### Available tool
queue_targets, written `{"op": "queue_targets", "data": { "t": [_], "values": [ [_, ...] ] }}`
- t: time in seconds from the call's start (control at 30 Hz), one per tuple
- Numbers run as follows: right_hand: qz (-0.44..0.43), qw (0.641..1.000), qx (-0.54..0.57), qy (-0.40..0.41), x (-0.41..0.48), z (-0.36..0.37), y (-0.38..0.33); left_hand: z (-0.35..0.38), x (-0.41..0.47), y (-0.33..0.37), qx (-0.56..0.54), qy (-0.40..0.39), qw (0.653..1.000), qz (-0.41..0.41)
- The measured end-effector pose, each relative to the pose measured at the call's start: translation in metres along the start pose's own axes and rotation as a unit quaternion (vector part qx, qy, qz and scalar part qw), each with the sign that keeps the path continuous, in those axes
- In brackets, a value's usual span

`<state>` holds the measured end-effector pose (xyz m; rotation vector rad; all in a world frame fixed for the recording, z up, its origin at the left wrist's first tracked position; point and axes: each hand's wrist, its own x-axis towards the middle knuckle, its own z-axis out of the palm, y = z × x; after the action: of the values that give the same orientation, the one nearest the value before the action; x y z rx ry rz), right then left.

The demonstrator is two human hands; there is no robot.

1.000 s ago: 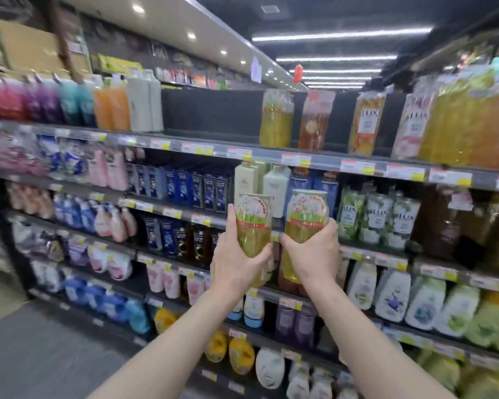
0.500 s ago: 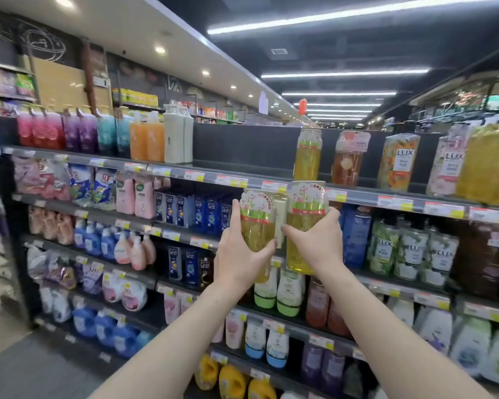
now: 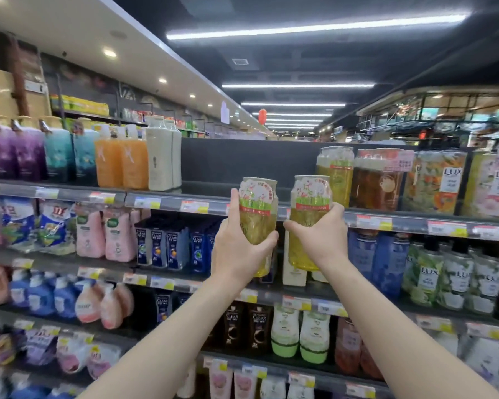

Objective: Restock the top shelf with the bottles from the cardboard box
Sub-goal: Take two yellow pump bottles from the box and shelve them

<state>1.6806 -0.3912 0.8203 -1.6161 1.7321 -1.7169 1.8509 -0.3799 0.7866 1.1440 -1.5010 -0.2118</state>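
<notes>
I hold two upright yellow-green bottles with flowered wrappers in front of the shelving. My left hand [image 3: 239, 251] grips the left bottle [image 3: 257, 214] round its lower half. My right hand [image 3: 319, 240] grips the right bottle [image 3: 310, 208] the same way. Both bottle tops reach just above the front edge of the top shelf [image 3: 167, 201]. A bare gap of that shelf lies behind them, between a white bottle [image 3: 160, 156] and a matching yellow bottle [image 3: 336, 171]. The cardboard box is out of view.
The top shelf carries purple, teal and orange bottles [image 3: 118, 159] at the left and amber and Lux bottles [image 3: 434, 180] at the right. Lower shelves are packed with shampoo and soap bottles. Price tags line every shelf edge.
Both hands have raised the two bottles from the second-shelf level up to the top shelf's front edge. My view has tilted upward, showing more ceiling.
</notes>
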Motion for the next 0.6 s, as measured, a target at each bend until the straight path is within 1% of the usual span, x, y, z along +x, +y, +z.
{"op": "queue_targets", "data": {
  "t": [0.17,0.27,0.4,0.6],
  "values": [
    [-0.003,1.0,0.002,0.018,0.046,0.047,-0.002,0.006,0.075,-0.035,-0.019,0.003,0.999,0.034],
    [-0.017,0.999,0.006,0.045,0.084,0.073,0.003,0.02,0.122,-0.053,-0.032,0.005,0.998,0.054],
    [-0.033,0.998,-0.002,0.061,0.129,0.094,-0.002,0.038,0.183,-0.065,-0.054,0.011,0.997,0.053],
    [-0.019,0.997,-0.016,0.075,0.175,0.115,-0.001,0.074,0.251,-0.072,-0.094,-0.02,0.994,0.054]
  ]
}}
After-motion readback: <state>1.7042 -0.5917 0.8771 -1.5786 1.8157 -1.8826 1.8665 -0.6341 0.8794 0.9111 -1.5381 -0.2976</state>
